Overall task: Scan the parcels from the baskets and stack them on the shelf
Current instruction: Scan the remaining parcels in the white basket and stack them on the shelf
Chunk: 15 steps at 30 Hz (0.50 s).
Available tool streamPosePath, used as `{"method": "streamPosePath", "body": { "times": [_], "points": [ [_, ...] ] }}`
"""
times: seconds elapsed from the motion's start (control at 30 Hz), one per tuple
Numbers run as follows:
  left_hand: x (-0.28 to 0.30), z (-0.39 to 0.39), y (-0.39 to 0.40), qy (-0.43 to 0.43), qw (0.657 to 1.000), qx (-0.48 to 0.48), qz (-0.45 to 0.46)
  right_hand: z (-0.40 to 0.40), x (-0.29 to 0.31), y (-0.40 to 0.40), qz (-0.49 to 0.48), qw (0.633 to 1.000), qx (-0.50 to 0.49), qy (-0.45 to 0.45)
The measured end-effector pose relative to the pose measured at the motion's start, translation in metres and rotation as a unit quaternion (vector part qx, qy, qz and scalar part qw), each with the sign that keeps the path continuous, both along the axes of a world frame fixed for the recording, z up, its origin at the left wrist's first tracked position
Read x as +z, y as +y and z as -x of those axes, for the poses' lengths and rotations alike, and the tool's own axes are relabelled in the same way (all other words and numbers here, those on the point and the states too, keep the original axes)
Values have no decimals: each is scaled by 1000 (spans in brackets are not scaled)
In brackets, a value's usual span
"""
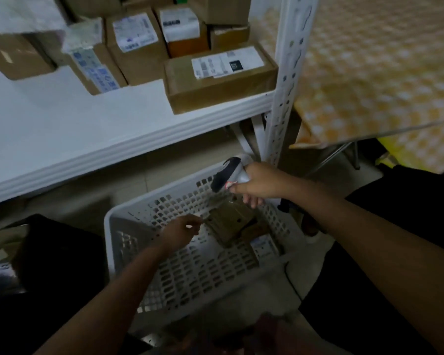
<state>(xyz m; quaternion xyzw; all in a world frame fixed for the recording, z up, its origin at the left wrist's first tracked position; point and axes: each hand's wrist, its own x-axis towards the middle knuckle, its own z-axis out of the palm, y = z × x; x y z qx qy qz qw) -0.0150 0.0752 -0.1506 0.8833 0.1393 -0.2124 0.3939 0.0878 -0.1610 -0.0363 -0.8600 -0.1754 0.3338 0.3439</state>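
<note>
Head view: we look down on a small brown cardboard parcel [228,224] lying tilted at the bottom of a white perforated basket [190,272], toward its far right corner, with a second parcel bearing a pale label [263,248] just beside it. We judge the brown parcel light and fairly stiff, its cardboard dry enough not to slip; the near left edge, facing our left hand [181,233], looks the natural place to pinch and lift it, thumb on top, fingers beneath. That left hand hovers just beside this edge with fingers loosely curled, grasping nothing we can make out, though blur keeps us from telling whether a fingertip touches the card. Our right hand [260,184] is clenched around the handle of a grey-and-black handheld scanner [227,175], held above the basket's far rim with its head aimed down toward the parcels. Above, the white shelf [62,129] already carries several labelled boxes [219,78], stacked toward its right post. A yellow chequered cloth [382,73] covers the surface to the right.
</note>
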Motion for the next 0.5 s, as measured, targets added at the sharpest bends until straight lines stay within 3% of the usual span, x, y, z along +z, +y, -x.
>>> {"method": "streamPosePath", "body": {
  "times": [0.1, 0.27, 0.5],
  "points": [
    [-42, -10, 0, 61, 995, -33, -67, -10, -21, -2, 23, 998, -23, 50],
    [-98, -25, -7, 125, 986, -41, -101, -30, -46, 2, 43, 987, -84, 128],
    [-159, -52, -20, 172, 957, -122, -197, -48, -53, 5, 152, 986, -40, 64]
  ]
}}
